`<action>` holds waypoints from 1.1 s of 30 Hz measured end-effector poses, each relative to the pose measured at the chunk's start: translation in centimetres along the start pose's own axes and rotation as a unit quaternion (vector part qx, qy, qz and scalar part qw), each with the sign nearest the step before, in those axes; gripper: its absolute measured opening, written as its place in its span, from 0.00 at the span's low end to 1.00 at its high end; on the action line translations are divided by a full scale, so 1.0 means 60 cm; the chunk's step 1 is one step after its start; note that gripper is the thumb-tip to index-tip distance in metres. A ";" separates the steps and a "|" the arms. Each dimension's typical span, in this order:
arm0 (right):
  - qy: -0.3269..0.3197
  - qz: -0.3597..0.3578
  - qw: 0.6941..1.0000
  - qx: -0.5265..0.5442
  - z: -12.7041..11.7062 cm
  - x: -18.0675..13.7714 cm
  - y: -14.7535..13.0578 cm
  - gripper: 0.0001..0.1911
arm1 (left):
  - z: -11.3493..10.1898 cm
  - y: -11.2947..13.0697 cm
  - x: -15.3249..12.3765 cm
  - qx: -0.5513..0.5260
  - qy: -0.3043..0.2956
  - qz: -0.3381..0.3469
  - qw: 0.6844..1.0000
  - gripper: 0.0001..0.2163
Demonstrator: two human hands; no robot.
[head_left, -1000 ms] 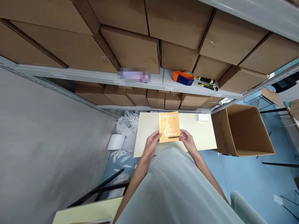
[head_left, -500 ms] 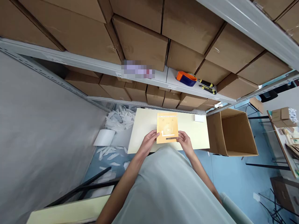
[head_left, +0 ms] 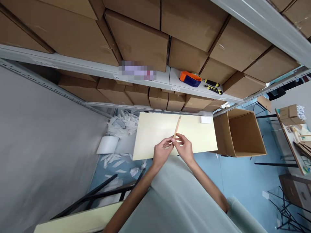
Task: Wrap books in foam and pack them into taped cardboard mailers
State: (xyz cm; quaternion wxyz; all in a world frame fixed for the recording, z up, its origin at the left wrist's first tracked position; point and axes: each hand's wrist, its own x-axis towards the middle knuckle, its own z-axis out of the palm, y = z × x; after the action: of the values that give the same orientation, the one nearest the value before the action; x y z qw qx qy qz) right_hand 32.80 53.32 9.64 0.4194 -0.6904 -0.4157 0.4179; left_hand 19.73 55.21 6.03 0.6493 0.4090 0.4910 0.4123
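**Book held edge-on over table, both hands on it**

Head view: a thin orange paperback book [head_left: 177, 127] is seen edge-on, tilted over the pale yellow tabletop [head_left: 150, 136]. Contact with the top cannot be told. Its near end is pinched by the left hand [head_left: 163, 152] and the right hand [head_left: 186, 149], with the fingers of both closed narrowly on it. A small white pad [head_left: 206, 120] is laid flat at the table's far right corner.

Just right of the table, an open brown cardboard box [head_left: 239, 136] is stood on the blue floor. Only bare cardboard is seen inside it.

Closed brown cartons [head_left: 136, 42] are packed on the grey metal shelving [head_left: 80, 66]; their contents cannot be told. An orange-and-blue tape dispenser [head_left: 190, 78] and yellow-black utility knives [head_left: 212, 85] are laid on the shelf.

White paper scraps [head_left: 122, 124] are piled on the floor left of the table.
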 end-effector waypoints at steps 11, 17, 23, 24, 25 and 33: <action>-0.034 0.024 0.984 0.176 -0.075 0.020 0.025 0.25 | -0.033 -0.003 0.049 0.076 0.036 -0.022 0.996 0.28; -0.016 0.037 0.978 0.203 -0.078 0.024 0.039 0.29 | -0.029 0.005 0.056 0.073 0.034 -0.036 0.996 0.25; -0.011 0.039 0.977 0.210 -0.082 0.043 0.061 0.30 | -0.013 0.027 0.052 0.121 0.034 0.011 0.992 0.23; -0.013 0.038 0.976 0.212 -0.084 0.047 0.064 0.30 | -0.011 0.028 0.052 0.125 0.031 0.012 0.992 0.23; -0.015 0.037 0.976 0.214 -0.086 0.050 0.068 0.30 | -0.009 0.027 0.052 0.127 0.028 0.010 0.992 0.23; -0.003 0.074 0.984 0.163 -0.104 0.040 0.083 0.30 | 0.005 -0.006 0.094 0.043 -0.049 -0.073 0.995 0.24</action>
State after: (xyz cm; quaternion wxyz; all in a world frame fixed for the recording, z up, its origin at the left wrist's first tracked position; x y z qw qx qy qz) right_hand 40.43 52.57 6.36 0.4932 -0.6405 -0.2908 0.5119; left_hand 21.07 60.35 4.06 0.6829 0.4187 0.5047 0.3219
